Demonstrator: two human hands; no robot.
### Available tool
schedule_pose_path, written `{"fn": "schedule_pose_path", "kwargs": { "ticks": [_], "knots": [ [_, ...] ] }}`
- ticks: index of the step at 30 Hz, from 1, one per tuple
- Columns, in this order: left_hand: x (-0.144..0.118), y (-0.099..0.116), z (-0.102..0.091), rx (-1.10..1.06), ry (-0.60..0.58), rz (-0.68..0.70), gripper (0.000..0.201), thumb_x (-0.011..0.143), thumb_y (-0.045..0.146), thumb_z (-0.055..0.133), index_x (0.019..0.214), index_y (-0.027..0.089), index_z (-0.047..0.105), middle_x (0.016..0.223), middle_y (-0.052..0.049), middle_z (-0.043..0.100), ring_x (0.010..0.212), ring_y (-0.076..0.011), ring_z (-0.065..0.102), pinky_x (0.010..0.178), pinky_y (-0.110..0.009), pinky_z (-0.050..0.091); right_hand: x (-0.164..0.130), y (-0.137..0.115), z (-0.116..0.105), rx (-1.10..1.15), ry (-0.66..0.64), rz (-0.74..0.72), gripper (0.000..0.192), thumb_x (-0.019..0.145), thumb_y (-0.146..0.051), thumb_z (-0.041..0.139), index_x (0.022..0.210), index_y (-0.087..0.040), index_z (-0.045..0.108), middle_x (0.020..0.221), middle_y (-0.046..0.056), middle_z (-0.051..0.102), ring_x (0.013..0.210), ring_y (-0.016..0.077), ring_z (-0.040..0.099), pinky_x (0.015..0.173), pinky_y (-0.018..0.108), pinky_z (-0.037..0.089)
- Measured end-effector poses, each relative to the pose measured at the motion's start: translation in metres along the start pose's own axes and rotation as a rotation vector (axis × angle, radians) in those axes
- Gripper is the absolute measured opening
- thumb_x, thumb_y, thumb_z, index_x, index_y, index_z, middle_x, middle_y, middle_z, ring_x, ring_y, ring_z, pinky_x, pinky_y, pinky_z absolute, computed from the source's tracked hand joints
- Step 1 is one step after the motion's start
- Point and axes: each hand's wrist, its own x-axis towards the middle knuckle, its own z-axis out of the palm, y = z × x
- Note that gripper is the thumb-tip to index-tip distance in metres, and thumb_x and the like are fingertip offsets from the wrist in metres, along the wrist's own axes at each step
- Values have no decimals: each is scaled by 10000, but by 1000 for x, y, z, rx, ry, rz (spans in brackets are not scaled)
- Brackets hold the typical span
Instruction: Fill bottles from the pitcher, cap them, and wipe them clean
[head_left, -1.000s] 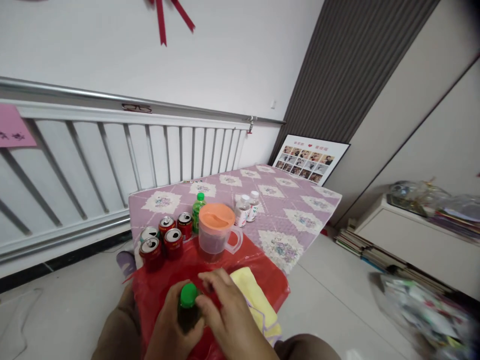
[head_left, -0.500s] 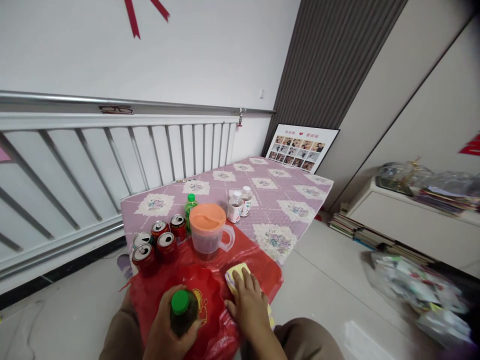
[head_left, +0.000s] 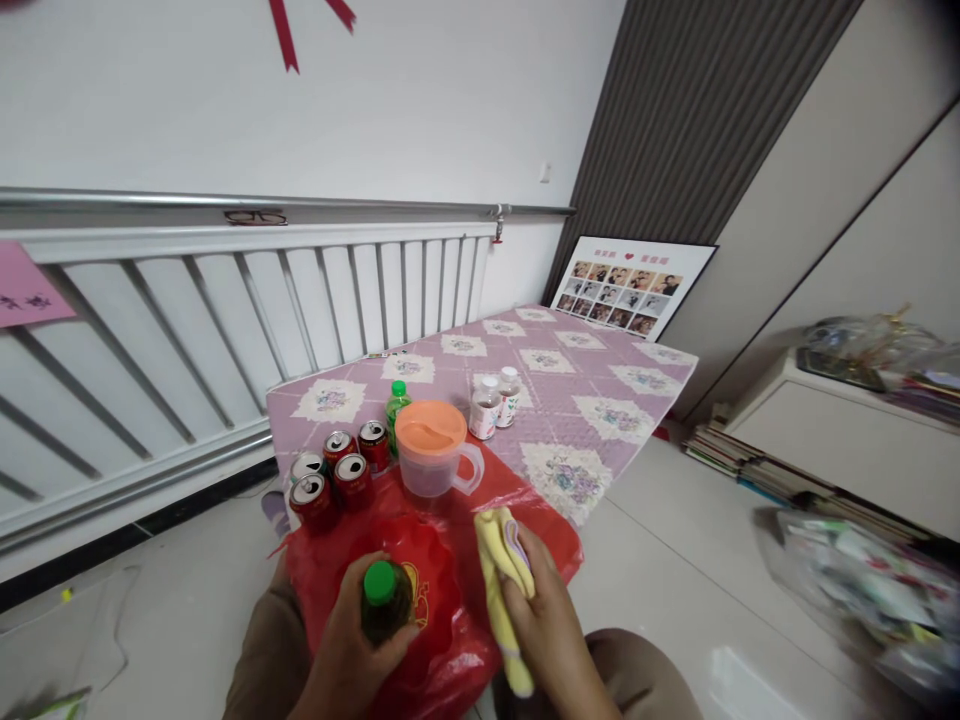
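My left hand (head_left: 358, 632) is wrapped around a dark bottle (head_left: 388, 612) with a green cap, upright over a red scalloped tray (head_left: 442, 570). In my right hand (head_left: 546, 618) is a folded yellow cloth (head_left: 498, 580) with a pale purple edge, raised just off the red plastic sheet (head_left: 536, 520). Behind the tray stands a clear pitcher (head_left: 431, 475) with an orange lid, its handle to the right. Several opened red drink cans (head_left: 352, 482) cluster left of it. A second green-capped bottle (head_left: 397, 400) stands partly hidden behind the pitcher.
Two small white-capped bottles (head_left: 486, 410) stand on the purple floral tablecloth (head_left: 551, 360). A white radiator (head_left: 300, 300) runs along the wall behind. A framed photo board (head_left: 630, 285) leans at the far end. Plastic bags (head_left: 862, 580) lie on the floor at right, by a low cabinet (head_left: 840, 430).
My right hand has lifted the yellow cloth from the red sheet and now grips it bunched and hanging. The left hand still holds the bottle. The whole view has shifted slightly.
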Motion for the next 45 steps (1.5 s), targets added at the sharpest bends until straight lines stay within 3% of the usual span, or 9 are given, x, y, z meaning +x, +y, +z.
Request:
{"fn": "schedule_pose_path", "kwargs": {
  "ticks": [5, 9, 11, 14, 19, 24, 31, 38, 45],
  "knots": [
    [1, 6, -1, -55, -3, 0, 615, 631, 267, 775, 1193, 179, 539, 1166, -131, 662, 1071, -310, 659, 954, -499, 540, -12, -72, -1, 180, -78, -192, 716, 802, -66, 474, 1475, -269, 338, 1477, 80, 467, 1362, 217, 452, 1111, 385, 409],
    [4, 17, -3, -144, -37, 6, 569, 655, 297, 764, 1169, 175, 553, 1141, -133, 687, 1002, -301, 691, 856, -432, 590, -17, -99, 18, 243, -194, -297, 801, 753, -33, 504, 1500, -258, 324, 1552, 87, 370, 1421, 246, 362, 1128, 408, 383],
    [4, 22, -6, -146, -63, -27, 575, 666, 303, 766, 1179, 174, 542, 1135, -127, 693, 986, -293, 697, 843, -416, 595, -18, -98, 31, 251, -206, -245, 790, 735, -31, 505, 1486, -230, 365, 1541, 99, 391, 1417, 262, 368, 1138, 434, 367],
    [4, 23, -9, -120, -117, -28, 583, 707, 277, 733, 1231, 179, 496, 1209, -129, 657, 1062, -277, 673, 919, -417, 569, -19, -85, 47, 276, -219, -25, 695, 777, -78, 492, 1459, -192, 419, 1496, 109, 463, 1389, 253, 418, 1146, 429, 356],
    [2, 8, -7, -19, -91, 39, 604, 672, 196, 703, 1235, 175, 486, 1237, -142, 630, 1155, -290, 631, 1016, -466, 515, -25, -58, 64, 342, -309, 189, 627, 793, -123, 489, 1420, -141, 479, 1442, 132, 529, 1347, 246, 479, 1139, 422, 365],
    [3, -5, -3, -18, -73, 93, 589, 683, 250, 704, 1227, 168, 493, 1221, -153, 649, 1136, -301, 650, 991, -462, 541, -28, -55, 60, 393, -283, 169, 614, 800, -124, 502, 1412, -164, 497, 1445, 123, 527, 1351, 238, 476, 1137, 409, 368],
    [3, -1, -6, -60, -66, 39, 664, 691, 285, 702, 1284, 163, 430, 1231, -177, 653, 1070, -299, 686, 903, -441, 588, -12, -87, 34, 379, -271, -117, 774, 723, -37, 533, 1459, -260, 441, 1542, 58, 404, 1430, 225, 350, 1173, 398, 300],
    [6, 8, -5, 12, 26, 84, 589, 600, 304, 749, 1145, 195, 555, 1110, -122, 702, 1023, -311, 693, 891, -444, 590, -8, -69, 58, 499, -278, 185, 612, 821, -129, 500, 1427, -211, 493, 1428, 92, 554, 1320, 231, 512, 1118, 408, 383],
    [17, 1, -24, 95, -23, 212, 614, 507, 297, 843, 1087, 205, 661, 1133, -129, 698, 1100, -354, 655, 919, -470, 576, -17, -51, 63, 496, -345, 188, 611, 804, -129, 526, 1411, -203, 511, 1438, 92, 542, 1340, 222, 488, 1129, 408, 359]
  ]
}}
